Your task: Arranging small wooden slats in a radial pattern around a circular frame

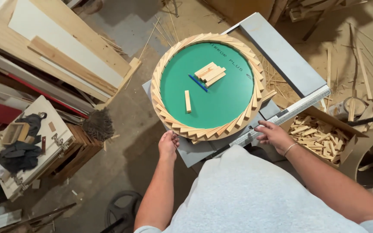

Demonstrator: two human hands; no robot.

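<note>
A round green disc [214, 92] ringed by overlapping wooden slats [162, 108] lies in the upper middle of the frame on a grey saw-table surface [281, 56]. On the green face sit a small stack of short wooden pieces [210, 73], a blue pencil-like stick [198, 83] just beside that stack, and a single wooden block [188, 101] lying apart toward the lower left of the disc. The left hand [168, 144] rests below the disc at the near edge of the surface, fingers curled loosely downward with nothing visibly in their grasp; its fingertips are just beside the slatted rim, though whether they touch it cannot be told. The right hand [273, 136], with a thin bracelet [289, 149] at the wrist, lies to the lower right of the disc, fingers spread and laid flat on a metal ruled fence [290, 114], gripping nothing. At the right of the frame an open cardboard box [320, 138] holds many small wood offcuts. At the left, planks and boards [61, 56] lean in a pile, and a small bench carries dark cloth [20, 153]. Sawdust and thin strips litter the floor [126, 146].
</note>
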